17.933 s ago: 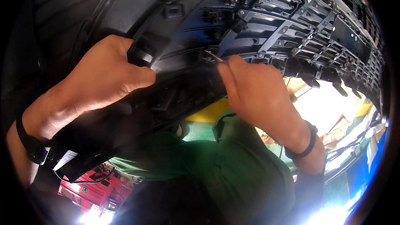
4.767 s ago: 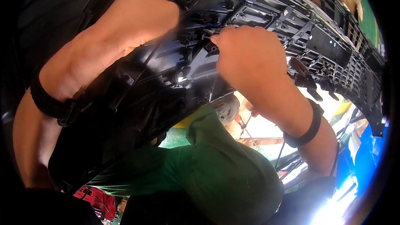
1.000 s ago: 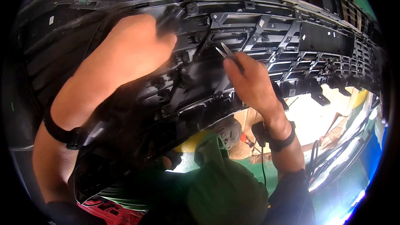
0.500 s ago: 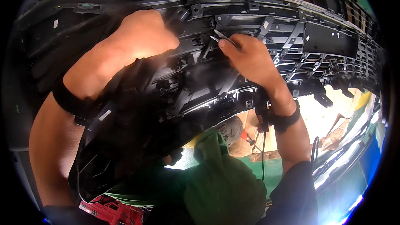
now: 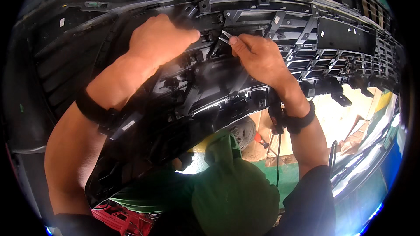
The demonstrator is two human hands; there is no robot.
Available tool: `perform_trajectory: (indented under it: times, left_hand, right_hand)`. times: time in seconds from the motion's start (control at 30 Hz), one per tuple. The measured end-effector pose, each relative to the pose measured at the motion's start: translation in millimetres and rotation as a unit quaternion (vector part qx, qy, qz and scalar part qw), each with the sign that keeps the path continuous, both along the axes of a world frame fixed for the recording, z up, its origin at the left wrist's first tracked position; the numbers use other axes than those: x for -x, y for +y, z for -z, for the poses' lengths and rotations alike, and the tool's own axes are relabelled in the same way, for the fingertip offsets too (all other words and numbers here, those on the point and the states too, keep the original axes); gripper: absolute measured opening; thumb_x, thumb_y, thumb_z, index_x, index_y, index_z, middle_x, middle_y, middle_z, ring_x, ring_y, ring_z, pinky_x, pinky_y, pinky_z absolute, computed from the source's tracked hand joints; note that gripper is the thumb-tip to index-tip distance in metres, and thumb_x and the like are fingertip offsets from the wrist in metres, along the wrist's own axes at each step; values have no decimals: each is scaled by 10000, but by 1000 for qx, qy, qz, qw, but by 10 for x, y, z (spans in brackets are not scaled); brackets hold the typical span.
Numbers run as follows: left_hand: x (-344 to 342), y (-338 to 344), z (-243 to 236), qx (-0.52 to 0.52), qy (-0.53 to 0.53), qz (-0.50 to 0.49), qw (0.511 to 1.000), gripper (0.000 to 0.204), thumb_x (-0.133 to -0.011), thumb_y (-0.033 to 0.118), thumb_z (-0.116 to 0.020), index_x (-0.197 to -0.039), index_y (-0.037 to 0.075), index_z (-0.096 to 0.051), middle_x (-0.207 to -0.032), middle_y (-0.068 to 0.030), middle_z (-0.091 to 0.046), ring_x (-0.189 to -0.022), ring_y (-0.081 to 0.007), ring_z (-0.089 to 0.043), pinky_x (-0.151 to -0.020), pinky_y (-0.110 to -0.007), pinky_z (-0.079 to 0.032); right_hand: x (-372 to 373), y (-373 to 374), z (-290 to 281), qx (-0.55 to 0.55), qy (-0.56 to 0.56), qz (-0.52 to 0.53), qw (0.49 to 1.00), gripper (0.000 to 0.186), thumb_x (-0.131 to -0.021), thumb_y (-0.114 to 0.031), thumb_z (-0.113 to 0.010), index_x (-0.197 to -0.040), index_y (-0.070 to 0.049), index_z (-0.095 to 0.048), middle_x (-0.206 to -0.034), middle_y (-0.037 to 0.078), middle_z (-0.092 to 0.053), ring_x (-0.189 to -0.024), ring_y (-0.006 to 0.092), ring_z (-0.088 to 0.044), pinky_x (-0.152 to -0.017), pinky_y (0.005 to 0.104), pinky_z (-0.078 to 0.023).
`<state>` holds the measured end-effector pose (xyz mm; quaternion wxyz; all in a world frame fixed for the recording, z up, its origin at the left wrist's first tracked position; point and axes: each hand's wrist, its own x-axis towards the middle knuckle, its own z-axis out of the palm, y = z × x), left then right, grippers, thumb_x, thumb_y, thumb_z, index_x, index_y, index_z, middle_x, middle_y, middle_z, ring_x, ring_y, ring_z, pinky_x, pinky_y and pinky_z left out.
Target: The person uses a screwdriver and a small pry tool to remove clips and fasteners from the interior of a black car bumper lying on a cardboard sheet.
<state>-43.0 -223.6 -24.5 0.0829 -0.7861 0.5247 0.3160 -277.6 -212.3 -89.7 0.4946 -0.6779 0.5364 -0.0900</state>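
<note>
My right hand [image 5: 259, 59] is closed round a pair of metal tweezers [image 5: 225, 37]. Their two pointed tips stick out to the left past my thumb, slightly apart, in front of the lattice of a large black plastic car grille [image 5: 345, 39]. Left of them, my left hand [image 5: 159, 39] is curled against the black panel side of the grille, thumb toward the tweezers. Its fingertips are turned away, so what they grip, if anything, is hidden. Black straps with small devices circle both wrists.
A green cloth garment [image 5: 232, 188] fills the lower middle. Red machinery or a tool case [image 5: 120, 220] sits at the lower left. Beyond the grille's lower edge lie cardboard [image 5: 284, 142], a red-and-black tool [image 5: 261, 140] and a grey bundle [image 5: 243, 133]. A cable hangs from the right wrist.
My left hand and forearm have shifted right, bringing the thumb nearer the tweezers. My right hand has barely moved, still holding them.
</note>
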Motion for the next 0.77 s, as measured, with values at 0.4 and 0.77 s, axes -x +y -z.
perform_trajectory:
  times: [0.4, 0.77]
  left_hand:
    - [-229, -82, -21, 52, 0, 123, 991, 537, -747, 420, -885, -631, -21, -602, -545, -142, -520, -509, -234, -514, -545, -394, -410]
    - [-191, 97, 67, 109, 15, 75, 991, 416, -757, 367, -884, -849, -12, -741, -685, -128, -671, -643, -242, -646, -658, -354, -485]
  right_hand:
    - [-165, -100, -232, 138, 107, -94, 980, 420, -1021, -358, -568, -778, -30, -670, -753, 212, -693, -751, 442, -677, -702, 519, -560]
    - [-229, -140, -246, 174, 141, -126, 966, 404, -1010, -367, -586, -811, -34, -701, -765, 197, -708, -785, 418, -700, -740, 505, -573]
